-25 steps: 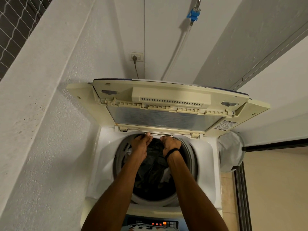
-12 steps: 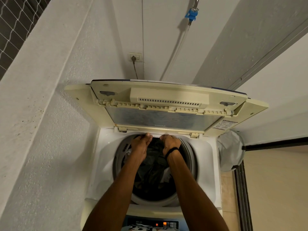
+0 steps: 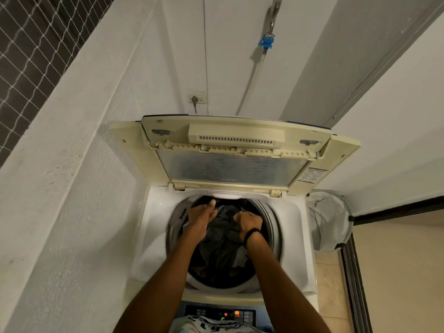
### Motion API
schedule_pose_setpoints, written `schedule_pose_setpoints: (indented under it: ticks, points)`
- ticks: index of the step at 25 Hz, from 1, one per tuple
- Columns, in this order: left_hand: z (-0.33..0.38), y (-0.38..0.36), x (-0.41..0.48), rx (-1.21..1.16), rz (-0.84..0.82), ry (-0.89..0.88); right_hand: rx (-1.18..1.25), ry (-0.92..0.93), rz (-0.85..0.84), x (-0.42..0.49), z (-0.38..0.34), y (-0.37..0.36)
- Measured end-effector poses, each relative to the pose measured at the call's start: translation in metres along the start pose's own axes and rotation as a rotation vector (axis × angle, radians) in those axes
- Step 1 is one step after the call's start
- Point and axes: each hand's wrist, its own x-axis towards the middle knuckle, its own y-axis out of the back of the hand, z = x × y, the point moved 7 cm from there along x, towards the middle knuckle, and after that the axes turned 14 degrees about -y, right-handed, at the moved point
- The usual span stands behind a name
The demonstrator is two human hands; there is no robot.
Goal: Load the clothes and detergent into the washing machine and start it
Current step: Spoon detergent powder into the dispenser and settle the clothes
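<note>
The top-loading washing machine (image 3: pixel 294 236) stands with its folding lid (image 3: pixel 235 138) raised against the back wall. Its drum (image 3: pixel 271 227) holds a heap of dark clothes (image 3: pixel 221 246), with a paler piece showing at the right side of the heap.

Both arms reach in over the control panel (image 3: pixel 221 313), where small orange lights glow. The left hand (image 3: pixel 201 216) lies on the clothes at the back left of the drum, thumb pointing toward the lid. It is blurred, and I cannot tell whether its fingers grip the cloth or only press on it. The right hand (image 3: pixel 249 221), with a black wristband (image 3: pixel 252 233) on its wrist, has its fingers curled down into the dark clothes and holds a bunch of them at the back right of the drum.

A pale laundry bag (image 3: pixel 329 219) stands just beside the machine on the right. On the wall behind are a socket (image 3: pixel 197 98) with a plug in it and a tap with a blue fitting (image 3: pixel 265 43).
</note>
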Motion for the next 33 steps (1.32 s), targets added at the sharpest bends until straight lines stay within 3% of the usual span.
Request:
schedule_pose_setpoints:
  ticks: [6,13,18,33]
  points:
    - [-0.004,0.024,-0.060,0.196,-0.011,-0.096,-0.032,0.147,-0.078,-0.023,0.017,0.023]
    - [0.034,0.048,-0.133,0.347,0.034,-0.342,-0.061,0.271,-0.133,-0.061,0.043,0.059]
    - [0.043,0.056,-0.182,0.475,0.003,-0.500,0.049,0.302,-0.198,-0.084,0.066,0.084]
    - [0.034,0.082,-0.240,0.697,-0.119,-0.645,0.109,0.350,-0.061,-0.110,0.125,0.127]
